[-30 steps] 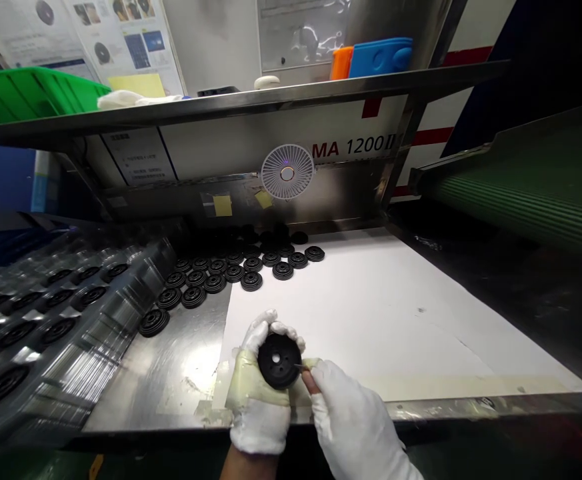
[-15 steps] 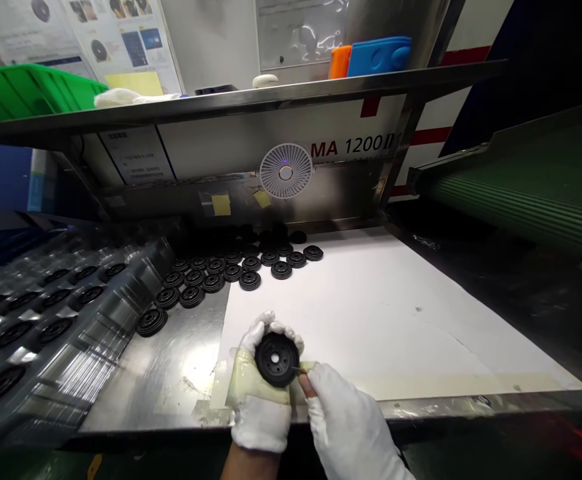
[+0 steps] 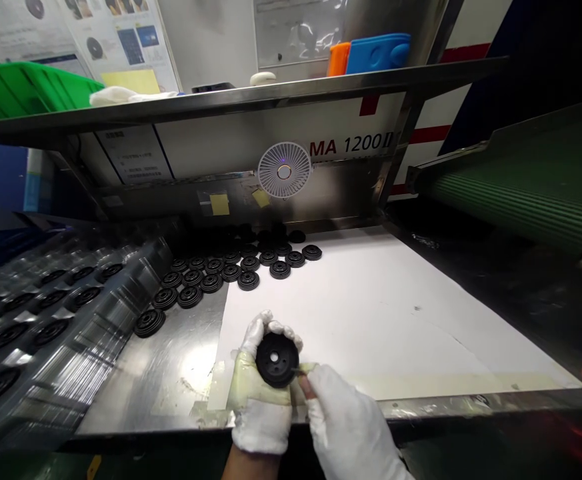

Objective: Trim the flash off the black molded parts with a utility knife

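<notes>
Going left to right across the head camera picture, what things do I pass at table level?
Clear plastic tray of black discs, loose black ribbed discs, white paper sheet, green ribbed belt.

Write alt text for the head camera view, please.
A white-gloved left hand holds a black ribbed disc while the gloved right hand touches a thin pointed tool to its edge. Matching discs lie in rows beyond.

The head-worn camera looks forward and down from just behind the left hand (image 3: pixel 261 417) and right hand (image 3: pixel 348 427), across the tabletop (image 3: pixel 171 380) toward a steel shelf (image 3: pixel 251 100).
</notes>
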`<state>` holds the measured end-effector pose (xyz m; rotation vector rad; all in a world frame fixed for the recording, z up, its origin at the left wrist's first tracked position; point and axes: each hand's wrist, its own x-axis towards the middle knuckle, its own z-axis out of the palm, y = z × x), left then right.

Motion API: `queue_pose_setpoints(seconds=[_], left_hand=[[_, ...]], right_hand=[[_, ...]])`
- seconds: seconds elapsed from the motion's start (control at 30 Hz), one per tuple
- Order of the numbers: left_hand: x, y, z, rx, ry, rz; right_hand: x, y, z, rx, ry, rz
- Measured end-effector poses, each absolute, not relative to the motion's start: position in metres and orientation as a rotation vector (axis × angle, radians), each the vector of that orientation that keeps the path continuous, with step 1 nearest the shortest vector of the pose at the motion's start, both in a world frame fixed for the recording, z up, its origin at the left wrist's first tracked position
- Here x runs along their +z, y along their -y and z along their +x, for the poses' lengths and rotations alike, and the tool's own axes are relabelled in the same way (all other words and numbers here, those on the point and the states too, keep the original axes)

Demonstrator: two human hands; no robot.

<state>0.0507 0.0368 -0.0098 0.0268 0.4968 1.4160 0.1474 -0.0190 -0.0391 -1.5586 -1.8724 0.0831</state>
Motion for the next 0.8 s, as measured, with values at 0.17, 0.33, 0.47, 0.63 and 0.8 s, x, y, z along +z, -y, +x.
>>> queue_pose_setpoints(seconds=[0.17,0.33,0.47,0.63,0.8], left_hand=[[-0.013,-0.029,0.051,1.478,-0.544,0.229],[-0.003,-0.021,0.048,1.411,-0.613,0.216],[-0.006,-0.025,0.052,1.522,-0.649,0.224],[-0.008,-0.034,0.051,1.520,-0.678,0.162],[-0.008,-0.040,0.047,1.471,-0.643,0.054]], right_hand=[[-0.039,0.019,0.141,0.058,1.928,-1.532],[-0.040,0.018,0.147,0.153,1.893,-1.552],[-0.043,0.021,0.146,0.145,1.929,-1.587],[-0.041,0.022,0.143,0.371,1.864,-1.472],[-0.027,0.018,0.159,0.644,1.733,-1.546]])
